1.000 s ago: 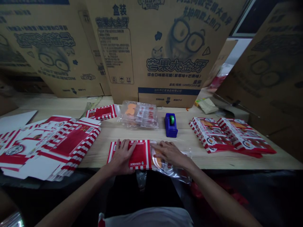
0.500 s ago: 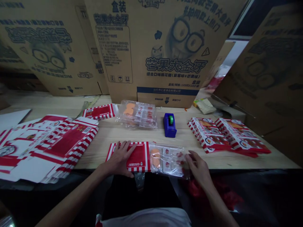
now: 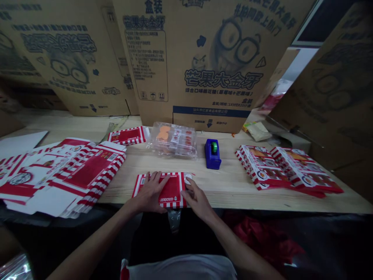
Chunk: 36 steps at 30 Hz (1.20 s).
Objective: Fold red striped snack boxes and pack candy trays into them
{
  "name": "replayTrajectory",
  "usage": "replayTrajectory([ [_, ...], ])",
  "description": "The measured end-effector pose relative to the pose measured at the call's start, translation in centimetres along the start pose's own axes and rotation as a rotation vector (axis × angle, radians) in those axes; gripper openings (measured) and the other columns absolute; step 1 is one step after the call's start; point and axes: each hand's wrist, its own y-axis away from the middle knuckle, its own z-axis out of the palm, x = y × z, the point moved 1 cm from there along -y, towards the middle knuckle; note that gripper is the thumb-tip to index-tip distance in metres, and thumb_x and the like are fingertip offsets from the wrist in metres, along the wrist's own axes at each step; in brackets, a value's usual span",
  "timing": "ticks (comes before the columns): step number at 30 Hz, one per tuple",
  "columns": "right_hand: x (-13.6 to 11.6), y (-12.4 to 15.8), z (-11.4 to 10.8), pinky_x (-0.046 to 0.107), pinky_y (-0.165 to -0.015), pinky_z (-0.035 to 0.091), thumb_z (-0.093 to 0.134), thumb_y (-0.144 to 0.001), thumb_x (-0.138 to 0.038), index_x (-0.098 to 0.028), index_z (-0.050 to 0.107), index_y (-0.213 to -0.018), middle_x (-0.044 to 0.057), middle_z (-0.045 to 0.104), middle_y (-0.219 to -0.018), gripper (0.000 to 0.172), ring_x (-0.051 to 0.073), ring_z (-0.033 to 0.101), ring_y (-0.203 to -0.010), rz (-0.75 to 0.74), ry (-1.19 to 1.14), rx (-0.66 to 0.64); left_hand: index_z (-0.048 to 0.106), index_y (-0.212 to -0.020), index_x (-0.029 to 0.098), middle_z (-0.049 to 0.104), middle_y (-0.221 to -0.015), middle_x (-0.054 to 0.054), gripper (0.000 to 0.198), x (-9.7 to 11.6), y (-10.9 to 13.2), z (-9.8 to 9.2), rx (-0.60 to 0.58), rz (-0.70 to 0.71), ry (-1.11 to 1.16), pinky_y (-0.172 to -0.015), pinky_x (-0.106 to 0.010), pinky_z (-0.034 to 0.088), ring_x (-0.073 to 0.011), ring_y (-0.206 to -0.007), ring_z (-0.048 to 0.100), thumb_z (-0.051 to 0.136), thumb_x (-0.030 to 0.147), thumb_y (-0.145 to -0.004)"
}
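Observation:
A flat red-and-white striped carton [image 3: 171,190] lies near the table's front edge, its printed red panel facing up. My left hand [image 3: 151,194] spans it from above, fingers spread over the panel and thumb at the near edge, holding it. At the carton's right end, my right hand [image 3: 198,198] has its thumb on the striped edge and its fingers curled by the white end flap [image 3: 189,177]. The clear tray seen there earlier is out of sight. Behind the carton lie clear packs of orange and red sweets [image 3: 175,140] and a blue tape dispenser [image 3: 212,153].
Flattened striped cartons [image 3: 90,167] fan out on the left. Another carton [image 3: 128,135] lies beside the clear packs. Filled striped boxes [image 3: 265,167] are stacked on the right. Large printed cardboard boxes [image 3: 198,58] stand along the back. Red material [image 3: 262,237] shows below the table edge.
The clear tray of sweets has gone leftward into the carton. My right hand has moved left to the carton's end. My left hand stays on the carton, and the view has shifted slightly.

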Motion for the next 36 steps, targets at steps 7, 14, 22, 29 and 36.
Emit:
replayTrajectory([
  [7, -1.0, 1.1, -0.4, 0.039, -0.091, 0.048, 0.071, -0.075, -0.036, -0.023, 0.046, -0.091, 0.008, 0.058, -0.117, 0.032, 0.023, 0.056, -0.11, -0.112, -0.017, 0.419, 0.024, -0.146, 0.015, 0.044, -0.125, -0.021, 0.115, 1.2, 0.4, -1.1, 0.411, -0.312, 0.042, -0.097, -0.057, 0.033, -0.0426, -0.115, 0.042, 0.074, 0.061, -0.053],
  [14, -1.4, 0.9, 0.0, 0.027, -0.062, 0.053, 0.075, -0.072, -0.036, -0.025, 0.036, -0.082, -0.004, 0.06, -0.077, 0.041, 0.015, 0.061, -0.066, 0.04, -0.375, 0.346, 0.011, -0.149, 0.017, 0.043, -0.13, -0.018, 0.096, 6.3, 2.0, 0.6, 0.435, -0.373, 0.529, -0.099, -0.053, 0.04, -0.0355, -0.121, 0.044, 0.061, 0.054, -0.076],
  [22, 0.0, 3.9, -2.1, 0.04, -0.096, 0.05, 0.064, -0.082, -0.04, -0.027, 0.044, -0.127, 0.008, 0.061, -0.127, 0.051, 0.024, 0.059, -0.115, 0.118, -0.254, 0.116, 0.004, -0.151, 0.022, 0.029, -0.154, -0.013, 0.084, 6.8, 4.3, 3.9, 0.346, -0.295, 1.131, -0.112, -0.049, 0.033, -0.0302, -0.14, 0.031, 0.052, 0.044, -0.086],
  [29, 1.3, 4.5, -2.3, 0.03, -0.079, 0.051, 0.065, -0.081, -0.038, -0.025, 0.053, -0.112, 0.003, 0.064, -0.106, 0.035, 0.02, 0.062, -0.093, 0.063, -0.077, 0.115, 0.031, -0.133, 0.022, 0.053, -0.132, -0.011, 0.068, 7.4, 4.9, 4.3, 0.286, -0.277, 1.345, -0.095, -0.039, 0.05, -0.0257, -0.112, 0.058, 0.066, 0.042, -0.078],
  [36, 0.3, 3.4, -2.6, 0.025, -0.062, 0.039, 0.058, -0.085, -0.036, -0.022, 0.052, -0.077, -0.003, 0.049, -0.071, 0.017, 0.014, 0.048, -0.065, -0.039, 0.099, 0.039, 0.05, -0.094, 0.02, 0.059, -0.088, -0.001, 0.034, 6.5, 4.4, 4.0, 0.319, -0.299, 1.197, -0.074, -0.029, 0.049, -0.0171, -0.081, 0.058, 0.067, 0.045, -0.078],
])
